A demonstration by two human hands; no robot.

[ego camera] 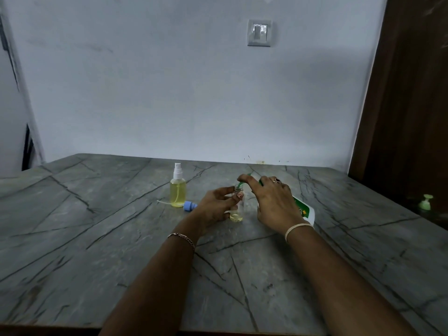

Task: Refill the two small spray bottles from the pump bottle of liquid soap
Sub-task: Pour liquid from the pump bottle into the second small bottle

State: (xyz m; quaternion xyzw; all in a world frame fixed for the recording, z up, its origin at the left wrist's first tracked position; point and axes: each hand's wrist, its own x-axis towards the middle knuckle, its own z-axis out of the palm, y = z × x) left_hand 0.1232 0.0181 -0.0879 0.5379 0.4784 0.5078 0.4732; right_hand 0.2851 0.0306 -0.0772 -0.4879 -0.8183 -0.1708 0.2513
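My left hand (215, 207) grips a small clear spray bottle (236, 213) that stands uncapped on the grey table, with a little yellow liquid at its bottom. My right hand (271, 202) holds the white pump bottle (306, 210) with a green label, tilted toward the small bottle; its green spout (241, 184) points down at the open neck and my forefinger lies on the pump head. A second small spray bottle (177, 190), full of yellow liquid with a white sprayer on, stands to the left. A blue spray cap (189, 206) with its dip tube lies beside it.
The grey marble-patterned table (121, 238) runs back to a white wall with a light switch (259, 32). A small green object (425, 202) sits at the table's far right edge by a brown door or cabinet (412, 93).
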